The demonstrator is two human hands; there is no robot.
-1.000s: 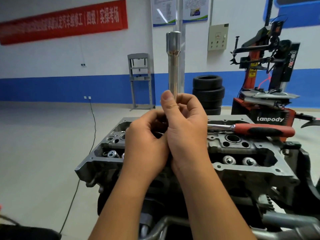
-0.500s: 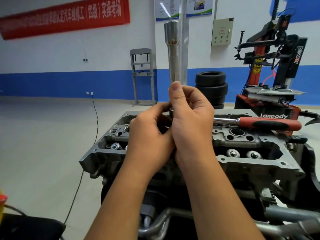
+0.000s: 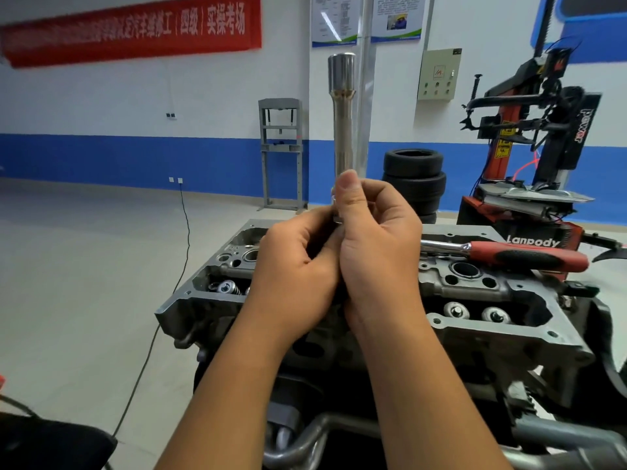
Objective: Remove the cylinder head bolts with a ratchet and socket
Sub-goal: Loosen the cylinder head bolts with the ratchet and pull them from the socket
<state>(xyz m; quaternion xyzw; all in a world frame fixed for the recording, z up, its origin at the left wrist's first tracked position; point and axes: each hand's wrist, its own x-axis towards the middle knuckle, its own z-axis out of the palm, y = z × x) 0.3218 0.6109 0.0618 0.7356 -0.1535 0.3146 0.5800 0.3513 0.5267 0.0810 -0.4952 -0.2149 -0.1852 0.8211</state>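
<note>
A long chrome socket extension stands upright in front of me, its wider end at the top. My right hand grips its lower part, thumb pointing up along the shaft. My left hand curls around the bottom end, which is hidden between the two hands. The grey cylinder head lies below and behind them. A ratchet with a red and black handle rests on top of the head at the right, held by neither hand.
A tyre changer stands at the right rear, a stack of tyres behind the head, and a grey press frame against the wall. A black cable runs across the floor at the left.
Both hands stay clasped on the extension. The view has shifted a little; the hands and tool sit slightly higher and to the right against the background.
</note>
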